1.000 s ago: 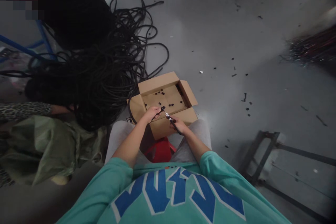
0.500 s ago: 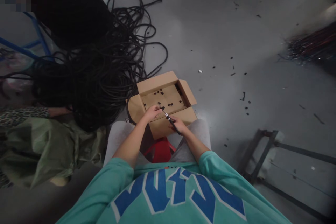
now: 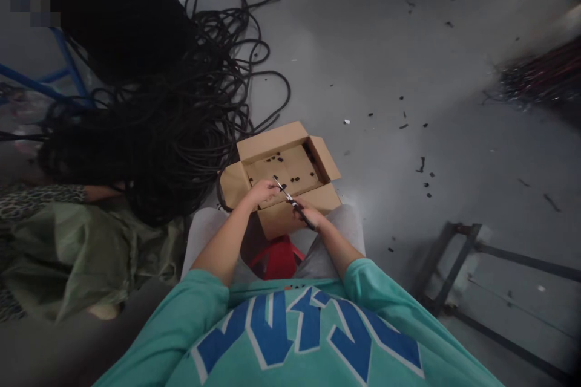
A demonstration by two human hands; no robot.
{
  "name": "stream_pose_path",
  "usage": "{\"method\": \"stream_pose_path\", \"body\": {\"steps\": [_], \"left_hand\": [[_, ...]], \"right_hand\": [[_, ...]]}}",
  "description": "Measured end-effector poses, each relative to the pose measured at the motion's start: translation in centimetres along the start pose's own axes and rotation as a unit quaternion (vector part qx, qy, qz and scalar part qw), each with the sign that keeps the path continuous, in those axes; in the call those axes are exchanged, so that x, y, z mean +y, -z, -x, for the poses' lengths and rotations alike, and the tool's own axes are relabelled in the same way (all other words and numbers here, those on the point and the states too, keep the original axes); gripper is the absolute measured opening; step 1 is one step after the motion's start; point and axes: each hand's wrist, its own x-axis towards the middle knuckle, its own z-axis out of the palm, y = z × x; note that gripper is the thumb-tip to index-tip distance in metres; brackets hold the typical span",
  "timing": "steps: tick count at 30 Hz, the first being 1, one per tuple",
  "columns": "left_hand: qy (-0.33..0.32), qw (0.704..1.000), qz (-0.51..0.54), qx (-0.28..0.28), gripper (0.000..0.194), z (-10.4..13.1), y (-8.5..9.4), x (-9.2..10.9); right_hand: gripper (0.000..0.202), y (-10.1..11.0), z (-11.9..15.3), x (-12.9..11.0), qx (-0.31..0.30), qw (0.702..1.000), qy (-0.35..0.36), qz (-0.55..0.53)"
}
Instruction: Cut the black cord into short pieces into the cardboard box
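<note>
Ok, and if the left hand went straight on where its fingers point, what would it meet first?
Probably the scissors held in the right hand: their blades slant just past the fingers of the left hand. Depth is unclear, so it might pass above or below them.

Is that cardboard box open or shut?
Open: the cardboard box has its flaps folded outward, and small black pieces show inside.

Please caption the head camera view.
Right hand holding a bladed tool beside the left hand, over an open cardboard box.
</note>
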Motion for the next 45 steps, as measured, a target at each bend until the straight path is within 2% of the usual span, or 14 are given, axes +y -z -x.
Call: {"method": "stream_pose_path", "body": {"steps": [8, 17, 23, 26, 29, 32, 38, 45], "left_hand": [[0.01, 0.998, -0.059, 0.014, 0.012, -0.7, 0.8, 0.4], [-0.005, 0.99, -0.136, 0.025, 0.012, -1.3, 0.4, -0.5], [0.007, 0.987, -0.158, 0.03, 0.013, -1.1, 0.3, 0.1], [0.015, 0.991, -0.131, 0.013, 0.013, -0.5, 0.5, 0.4], [0.032, 0.997, -0.071, -0.03, 0.017, 0.0, 0.7, 0.4], [0.039, 0.997, -0.016, -0.07, 0.021, 0.2, 0.9, 0.4], [0.066, 0.993, -0.026, -0.095, 0.026, -0.2, 1.5, 0.8], [0.046, 0.992, -0.104, -0.061, 0.017, -1.1, 2.2, 0.5]], "right_hand": [[0.056, -0.8, 0.1, 0.0, 0.028, 0.998, -0.027, -0.042], [0.051, -0.8, -0.3, 0.8, 0.054, 0.998, -0.017, 0.017], [0.054, -0.7, -0.3, 0.9, 0.059, 0.997, -0.03, 0.031], [0.056, -0.5, 0.0, 0.4, 0.026, 0.999, -0.024, 0.001], [0.059, -0.3, 0.3, -0.1, -0.019, 0.999, -0.011, -0.039], [0.06, -0.2, 0.4, -0.4, -0.039, 0.998, -0.012, -0.052], [0.057, -0.4, 0.2, -0.1, 0.003, 0.999, -0.033, -0.033], [0.062, -1.0, -0.1, 0.3, 0.027, 0.997, -0.055, -0.052]]}}
